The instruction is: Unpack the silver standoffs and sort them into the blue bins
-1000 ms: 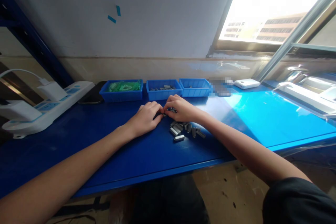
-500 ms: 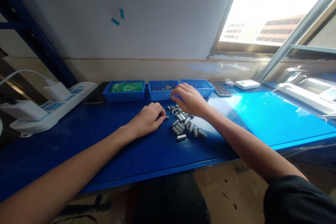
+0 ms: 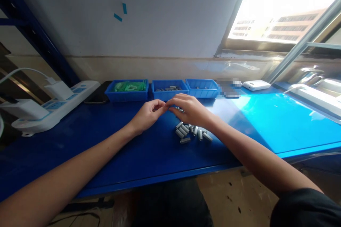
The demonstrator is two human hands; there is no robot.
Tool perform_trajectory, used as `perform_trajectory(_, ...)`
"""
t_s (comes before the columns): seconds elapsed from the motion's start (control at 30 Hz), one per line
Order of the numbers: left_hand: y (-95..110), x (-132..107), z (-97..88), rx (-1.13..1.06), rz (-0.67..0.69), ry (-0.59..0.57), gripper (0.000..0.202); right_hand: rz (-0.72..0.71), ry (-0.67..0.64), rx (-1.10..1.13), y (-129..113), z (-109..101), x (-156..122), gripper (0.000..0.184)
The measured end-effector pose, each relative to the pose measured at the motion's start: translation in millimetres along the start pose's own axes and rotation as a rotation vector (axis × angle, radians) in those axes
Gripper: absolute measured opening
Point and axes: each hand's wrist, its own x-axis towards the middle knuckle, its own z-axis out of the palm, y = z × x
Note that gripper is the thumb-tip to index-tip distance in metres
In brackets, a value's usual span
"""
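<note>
My left hand [image 3: 147,115] and my right hand [image 3: 189,109] meet fingertip to fingertip just above the blue bench top [image 3: 106,142]. Both are closed in a pinch around something small that I cannot make out. A pile of several small grey metal pieces [image 3: 191,132] lies on the bench under and just in front of my right hand. Behind the hands stands a row of three blue bins: the left bin [image 3: 127,90] holds green packets, the middle bin [image 3: 167,90] holds grey metal pieces, and the right bin [image 3: 202,88] looks almost bare.
A white power strip [image 3: 50,108] with chargers plugged in lies at the left. A white power bank [image 3: 256,84] and a blurred flat item [image 3: 227,88] rest at the back right. An open window frame [image 3: 298,42] stands at the right. The bench's front edge runs below my forearms.
My right hand went back to the middle bin, then returned to meet my left hand. My left hand has lifted off the bench top into a pinch.
</note>
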Motion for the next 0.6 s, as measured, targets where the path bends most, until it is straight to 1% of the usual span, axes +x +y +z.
perform_trajectory(0.07,1.1,-0.4,-0.3,-0.049,-0.020,-0.025,0.036,0.000,0.030,0.007,0.1,2.2,-1.2,0.013)
perform_trajectory(0.13,1.1,0.1,0.4,-0.050,-0.007,-0.043,0.035,-0.019,0.064,-0.004,2.1,-0.5,-2.4,0.013)
perform_trajectory(0.2,-1.0,2.8,2.1,-0.005,0.015,-0.031,0.035,-0.040,0.133,-0.057,6.9,-8.3,-2.0,0.014)
perform_trajectory(0.23,-2.9,5.1,3.5,0.048,0.032,-0.010,0.035,-0.030,0.193,-0.100,11.4,-13.9,-1.6,0.014)
perform_trajectory(0.3,-7.7,10.8,7.3,0.211,0.088,0.042,0.034,0.059,0.347,-0.201,25.8,-27.2,-2.4,0.015)
perform_trajectory(0.33,-10.2,14.0,9.7,0.308,0.131,0.048,0.035,0.139,0.426,-0.253,35.1,-34.1,-4.3,0.015)
perform_trajectory(0.37,-12.4,16.9,12.1,0.404,0.185,0.032,0.035,0.221,0.483,-0.305,44.8,-40.6,-7.3,0.015)
perform_trajectory(0.4,-14.2,19.5,14.3,0.494,0.240,-0.001,0.035,0.307,0.505,-0.347,53.6,-46.3,-11.2,0.016)
perform_trajectory(0.43,-15.6,21.4,16.1,0.574,0.288,-0.045,0.033,0.392,0.494,-0.368,60.8,-50.8,-15.6,0.018)
perform_trajectory(0.5,-17.1,23.0,17.7,0.702,0.347,-0.113,0.028,0.525,0.390,-0.326,67.3,-55.4,-23.6,0.024)
perform_trajectory(0.53,-17.3,22.7,17.2,0.745,0.354,-0.123,0.025,0.559,0.318,-0.277,66.4,-55.3,-26.4,0.026)
perform_trajectory(0.6,-17.4,20.4,14.1,0.777,0.339,-0.114,0.021,0.548,0.196,-0.181,58.8,-50.0,-28.2,0.026)
